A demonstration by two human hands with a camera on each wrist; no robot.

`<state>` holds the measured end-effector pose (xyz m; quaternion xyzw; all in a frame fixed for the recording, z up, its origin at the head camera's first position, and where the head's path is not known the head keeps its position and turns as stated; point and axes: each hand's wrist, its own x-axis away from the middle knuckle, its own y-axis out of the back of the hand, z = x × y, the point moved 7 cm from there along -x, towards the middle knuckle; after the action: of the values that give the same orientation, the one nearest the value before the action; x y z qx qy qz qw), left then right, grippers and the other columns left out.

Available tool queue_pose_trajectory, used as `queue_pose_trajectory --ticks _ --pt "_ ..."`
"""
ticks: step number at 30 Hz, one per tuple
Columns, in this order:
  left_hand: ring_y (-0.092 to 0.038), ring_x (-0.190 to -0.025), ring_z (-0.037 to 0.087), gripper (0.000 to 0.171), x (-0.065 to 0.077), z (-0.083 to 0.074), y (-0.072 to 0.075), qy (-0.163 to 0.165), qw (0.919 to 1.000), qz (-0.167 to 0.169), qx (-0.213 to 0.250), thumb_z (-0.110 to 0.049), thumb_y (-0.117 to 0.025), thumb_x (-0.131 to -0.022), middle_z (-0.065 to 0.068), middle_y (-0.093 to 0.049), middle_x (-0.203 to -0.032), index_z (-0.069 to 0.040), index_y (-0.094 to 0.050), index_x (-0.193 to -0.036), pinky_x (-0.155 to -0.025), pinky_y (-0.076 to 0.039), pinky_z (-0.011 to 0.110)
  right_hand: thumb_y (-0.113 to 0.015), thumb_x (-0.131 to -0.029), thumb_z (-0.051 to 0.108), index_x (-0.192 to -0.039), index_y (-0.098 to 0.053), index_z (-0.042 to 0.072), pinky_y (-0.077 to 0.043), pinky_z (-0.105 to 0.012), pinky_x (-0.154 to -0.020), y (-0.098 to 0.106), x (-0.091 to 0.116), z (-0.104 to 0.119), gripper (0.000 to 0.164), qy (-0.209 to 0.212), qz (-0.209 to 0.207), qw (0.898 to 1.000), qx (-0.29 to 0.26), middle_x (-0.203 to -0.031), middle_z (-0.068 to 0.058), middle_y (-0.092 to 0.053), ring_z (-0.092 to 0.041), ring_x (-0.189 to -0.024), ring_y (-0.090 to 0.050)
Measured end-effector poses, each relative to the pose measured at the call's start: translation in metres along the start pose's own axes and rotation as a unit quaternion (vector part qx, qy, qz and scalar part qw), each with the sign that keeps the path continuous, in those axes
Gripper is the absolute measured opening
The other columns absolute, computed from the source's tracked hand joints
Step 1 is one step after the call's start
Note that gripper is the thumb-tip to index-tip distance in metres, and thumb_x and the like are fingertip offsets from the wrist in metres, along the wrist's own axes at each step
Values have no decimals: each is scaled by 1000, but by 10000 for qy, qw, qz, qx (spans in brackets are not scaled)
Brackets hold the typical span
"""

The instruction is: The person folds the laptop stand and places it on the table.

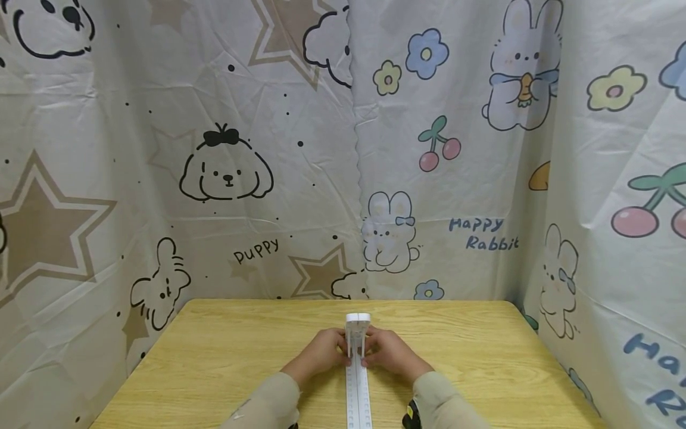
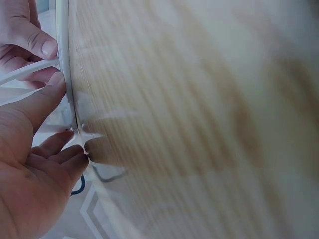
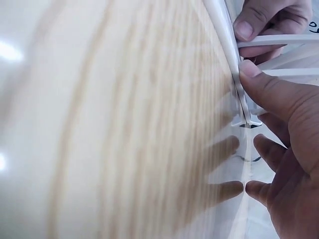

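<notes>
Wooden table point(image 1: 225, 363); white plastic rack point(image 1: 358, 381) lying on it.

I can read three printed words. The beige cartoon-printed fabric backdrop point(image 1: 300, 196) behind the far edge of the tabletop carries "puppy" in black on its left panel, and "Happy Rabbit" in blue on its right panel. At my right, partial blue letters repeat on the side cloth, cut off.

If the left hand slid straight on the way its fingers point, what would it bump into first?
Almost at once, the white plastic rack its fingers already pinch. The left hand points inward across the table; just past the rack lies the right hand. Depth is hard to judge.
</notes>
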<state>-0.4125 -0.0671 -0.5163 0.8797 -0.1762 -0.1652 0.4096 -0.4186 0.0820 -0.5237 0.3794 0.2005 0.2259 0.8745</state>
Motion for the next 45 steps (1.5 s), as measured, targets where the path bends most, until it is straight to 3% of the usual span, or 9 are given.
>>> queue_pose_trajectory --ticks 5,11,16,21,27,32,35,41,45 --pt "-62 -125 29 13 0 -4 1 -85 9999 23 -67 -5 -88 -75 4 -69 -128 -9 -78 -69 -111 -48 47 -89 -76 13 -73 -77 17 -47 -54 -111 1 0 5 12 135 -220 9976 638 -143 -6 -63 -31 -127 -63" --pt "-59 -129 32 15 -1 -1 -1 149 9998 89 -36 -6 -86 -78 7 -67 -133 -8 -75 -68 -113 -46 51 -88 -76 14 -72 -77 16 -32 -74 -111 2 2 12 12 178 -291 9957 857 -126 -2 -72 -24 -105 -71" --pt "-61 -127 31 10 -1 -1 -2 68 10000 46 -51 -5 -84 -80 7 -68 -133 -7 -78 -72 -112 -47 49 -86 -79 13 -81 -80 13 -29 -75 -113 2 3 12 6 86 -319 9967 743 -132 -6 -70 -28 -114 -69" --pt "-68 -111 23 4 -1 -4 0 -175 9998 -119 36 -2 -84 -80 2 -75 -116 -6 -81 -80 -103 -54 42 -84 -81 12 -97 -81 14 -30 -75 -113 2 -1 8 16 29 -506 9953 831 -124 -5 -74 -32 -131 -60" --pt "-71 -105 23 6 -1 -6 2 -221 9990 -372 138 1 -83 -79 4 -77 -109 -3 -81 -81 -97 -58 41 -85 -80 12 -87 -79 14 -33 -74 -112 3 -2 5 9 -88 -720 9937 856 -102 -2 -79 -37 -133 -58" --pt "-70 -110 27 5 -2 -2 3 6 9987 -495 87 2 -82 -80 6 -77 -113 -3 -82 -82 -99 -57 44 -86 -79 10 -81 -78 14 -34 -75 -110 4 -3 7 9 -58 -749 9940 800 -96 -1 -80 -40 -131 -58" --pt "-70 -110 29 5 -2 -2 4 103 9984 -532 136 2 -82 -81 6 -77 -112 -2 -82 -83 -99 -57 45 -87 -79 11 -80 -78 13 -39 -71 -109 5 -4 7 9 -79 -807 9932 832 -98 -3 -79 -38 -124 -64" --pt "-70 -110 31 2 -2 1 9 627 9957 -675 116 -7 -82 -84 8 -77 -112 -5 -82 -85 -94 -59 47 -87 -81 20 -82 -81 16 -59 -44 -90 8 -3 3 7 -525 -949 9901 889 -108 0 -78 -23 -100 -72" --pt "-70 -107 32 13 -1 6 13 897 9924 -812 211 -17 -84 -86 11 -77 -111 -6 -81 -92 -92 -59 50 -85 -84 26 -89 -81 16 -59 -45 -88 12 -3 -2 12 -997 -999 9872 744 -112 -3 -77 -25 -102 -72"
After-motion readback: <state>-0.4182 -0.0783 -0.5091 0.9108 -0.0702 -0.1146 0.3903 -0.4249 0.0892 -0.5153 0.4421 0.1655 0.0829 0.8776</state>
